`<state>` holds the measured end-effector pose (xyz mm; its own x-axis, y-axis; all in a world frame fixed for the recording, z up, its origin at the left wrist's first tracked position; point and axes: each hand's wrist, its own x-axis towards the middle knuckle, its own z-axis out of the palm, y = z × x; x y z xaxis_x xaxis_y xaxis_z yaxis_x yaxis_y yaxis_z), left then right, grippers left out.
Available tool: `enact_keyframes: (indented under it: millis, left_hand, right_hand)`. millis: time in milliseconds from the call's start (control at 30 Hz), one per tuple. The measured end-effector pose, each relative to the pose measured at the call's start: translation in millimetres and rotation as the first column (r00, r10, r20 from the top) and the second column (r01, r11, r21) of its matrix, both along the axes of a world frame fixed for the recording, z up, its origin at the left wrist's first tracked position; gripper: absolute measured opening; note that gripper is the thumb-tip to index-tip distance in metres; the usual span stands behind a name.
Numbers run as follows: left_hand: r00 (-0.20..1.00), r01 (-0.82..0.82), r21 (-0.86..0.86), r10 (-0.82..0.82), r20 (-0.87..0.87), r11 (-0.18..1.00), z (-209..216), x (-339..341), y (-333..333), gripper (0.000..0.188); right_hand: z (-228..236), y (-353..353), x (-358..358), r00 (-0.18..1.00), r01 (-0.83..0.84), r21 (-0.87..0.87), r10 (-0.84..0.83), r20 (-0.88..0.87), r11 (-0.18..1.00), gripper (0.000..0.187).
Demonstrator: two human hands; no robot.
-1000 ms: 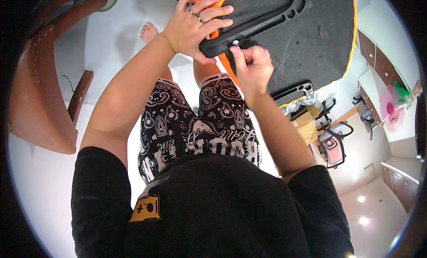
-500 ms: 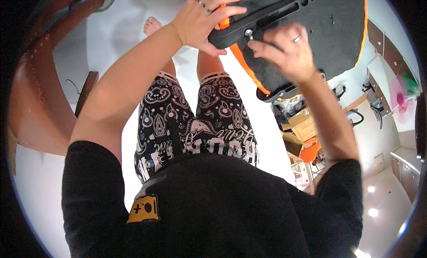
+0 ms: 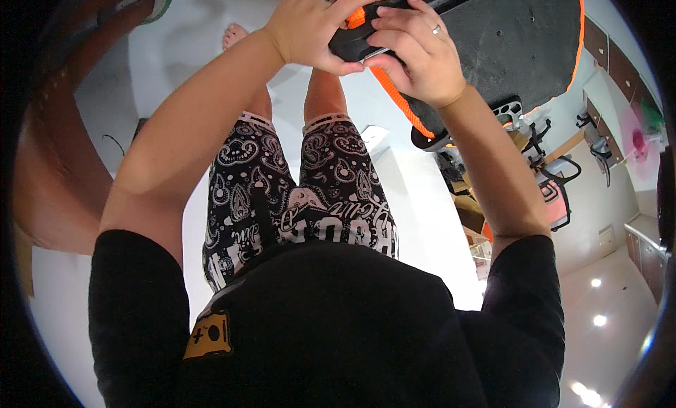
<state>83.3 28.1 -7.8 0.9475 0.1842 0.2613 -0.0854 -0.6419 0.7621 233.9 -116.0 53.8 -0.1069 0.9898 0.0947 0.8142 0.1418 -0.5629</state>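
"What is hidden in the head view?"
"The spot where a bolt showed earlier is now covered by the right hand (image 3: 422, 64), laid with bent fingers over the black bracket (image 3: 345, 49); whether anything is pinched cannot be told."
"And the left hand (image 3: 308, 26)?"
"The bracket's end is gripped by it. Past the right hand, the orange-edged panel (image 3: 524, 45) is cut off above."

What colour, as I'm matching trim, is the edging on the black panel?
The edging on the black panel is bright orange, clearest in the head view.
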Motion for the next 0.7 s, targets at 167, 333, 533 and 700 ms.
enact_keyframes:
  millis: [167, 333, 533, 700]
  left_hand:
    - [0.963, -0.222, -0.366, 0.262, 0.062, 0.904, 6, -1, -45, 0.112]
    - [0.946, -0.304, -0.785, 0.077, -0.314, 0.539, 15, -18, -54, 0.133]
    - [0.861, -0.467, -0.822, -0.041, -0.506, 0.326, 25, -20, -41, 0.084]
    - [0.851, -0.472, -0.828, -0.087, -0.517, 0.304, 37, -19, -32, 0.072]
  right_hand:
    - [19, -27, -26, 0.905, 0.424, -0.056, -0.422, 0.057, 0.904, 0.053]
    - [19, -48, -70, 0.508, 0.811, -0.258, -0.851, -0.136, 0.525, 0.07]
    - [18, -43, -92, 0.431, 0.854, -0.263, -0.893, -0.128, 0.449, 0.065]
    - [16, -38, -96, 0.392, 0.852, -0.3, -0.902, -0.181, 0.43, 0.062]
